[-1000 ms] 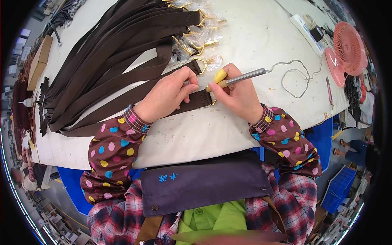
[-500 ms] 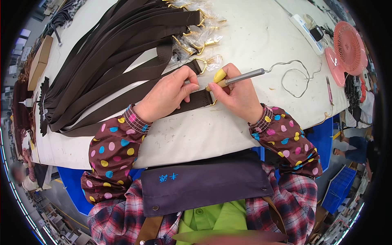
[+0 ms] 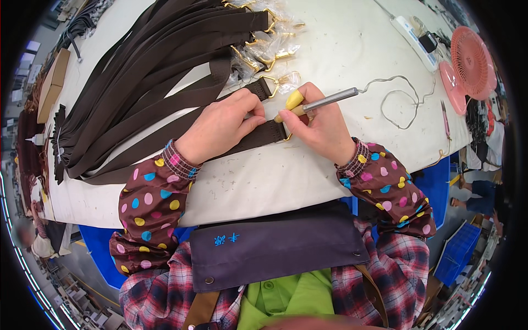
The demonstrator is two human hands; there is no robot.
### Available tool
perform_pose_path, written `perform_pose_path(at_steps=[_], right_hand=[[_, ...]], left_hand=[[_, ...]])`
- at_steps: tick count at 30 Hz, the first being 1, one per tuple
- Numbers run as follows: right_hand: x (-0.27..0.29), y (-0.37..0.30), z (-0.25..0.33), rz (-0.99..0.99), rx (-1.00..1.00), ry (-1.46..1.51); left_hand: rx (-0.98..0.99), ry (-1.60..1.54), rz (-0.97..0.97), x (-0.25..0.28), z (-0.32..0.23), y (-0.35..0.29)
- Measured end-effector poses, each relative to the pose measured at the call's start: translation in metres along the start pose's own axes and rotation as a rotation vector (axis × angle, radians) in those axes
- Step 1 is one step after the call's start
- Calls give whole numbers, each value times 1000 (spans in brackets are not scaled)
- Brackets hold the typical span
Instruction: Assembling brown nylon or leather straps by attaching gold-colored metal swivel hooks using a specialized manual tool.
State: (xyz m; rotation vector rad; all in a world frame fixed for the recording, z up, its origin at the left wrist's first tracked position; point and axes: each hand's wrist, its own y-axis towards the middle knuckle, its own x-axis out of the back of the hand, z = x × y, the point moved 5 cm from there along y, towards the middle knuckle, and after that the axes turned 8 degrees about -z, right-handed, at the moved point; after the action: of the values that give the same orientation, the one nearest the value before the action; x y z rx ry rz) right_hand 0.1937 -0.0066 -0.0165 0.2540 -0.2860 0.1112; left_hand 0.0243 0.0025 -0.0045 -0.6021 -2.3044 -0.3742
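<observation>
My right hand (image 3: pixel 325 129) grips a corded pen-shaped soldering iron (image 3: pixel 336 99); its grey barrel points up to the right and its tan front end is at the strap. A yellow cover sits on one finger of that hand. Under my hands lies the stitched end of a dark brown webbing strap (image 3: pixel 254 137), with a gold metal ring (image 3: pixel 289 135) partly hidden by my right fingers. My left hand (image 3: pixel 226 124) is closed in a pinch just above the strap, close to the iron's front end. What it pinches, if anything, is too small to make out.
A bundle of brown straps (image 3: pixel 148 91) fans across the left of the white table (image 3: pixel 308 181), its gold hooks wrapped in clear plastic (image 3: pixel 275 49). At the right are a power strip (image 3: pixel 412 41), a pink fan (image 3: pixel 470 63), the iron's looping cord (image 3: pixel 404 80) and pink-handled tweezers (image 3: pixel 445 118).
My left hand has shifted slightly, its fingers drawn closer together near the strap's end. The iron and my right hand have moved only a little.
</observation>
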Motion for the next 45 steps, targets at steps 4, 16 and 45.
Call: perform_pose_path(at_steps=[4, 16, 45], right_hand=[[0, -1, -2, 3, 8, -3], [-2, -1, -4, 25, -9, -1], [6, -2, -4, -34, -84, 149]], left_hand=[[17, 7, -9, -1, -1, 0], [-3, 0, -23, -1, 1, -1], [-39, 119, -93, 3, -13, -6]])
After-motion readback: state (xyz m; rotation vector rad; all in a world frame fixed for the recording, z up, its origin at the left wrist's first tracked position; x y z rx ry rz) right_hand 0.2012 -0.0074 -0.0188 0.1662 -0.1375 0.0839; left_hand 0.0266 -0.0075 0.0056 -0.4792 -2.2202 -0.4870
